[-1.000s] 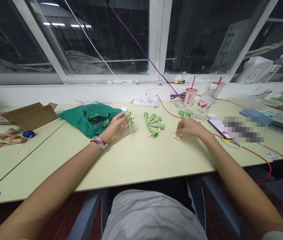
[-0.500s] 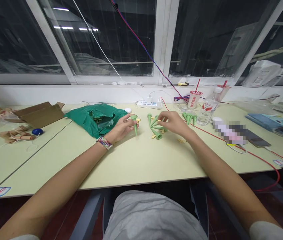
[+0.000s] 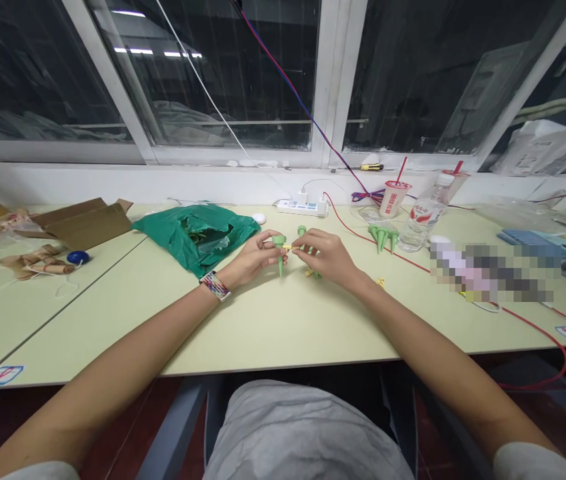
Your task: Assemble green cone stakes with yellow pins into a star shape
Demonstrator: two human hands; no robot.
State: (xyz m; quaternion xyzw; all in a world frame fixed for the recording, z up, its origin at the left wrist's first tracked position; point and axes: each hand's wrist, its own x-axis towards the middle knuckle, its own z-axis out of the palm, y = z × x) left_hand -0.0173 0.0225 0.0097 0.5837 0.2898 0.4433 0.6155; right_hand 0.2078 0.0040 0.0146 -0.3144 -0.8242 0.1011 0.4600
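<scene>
Green spike points downward, pinched in left grip; right grip clasps yellow peg.

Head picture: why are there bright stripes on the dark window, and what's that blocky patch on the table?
In the head view, the stripes look like lamps reflected in the dark window; in the same head view, the blocky patch is pixelated, hiding what's there; also in the head view, the yellow peg at the right hand is too small for fine detail.
</scene>
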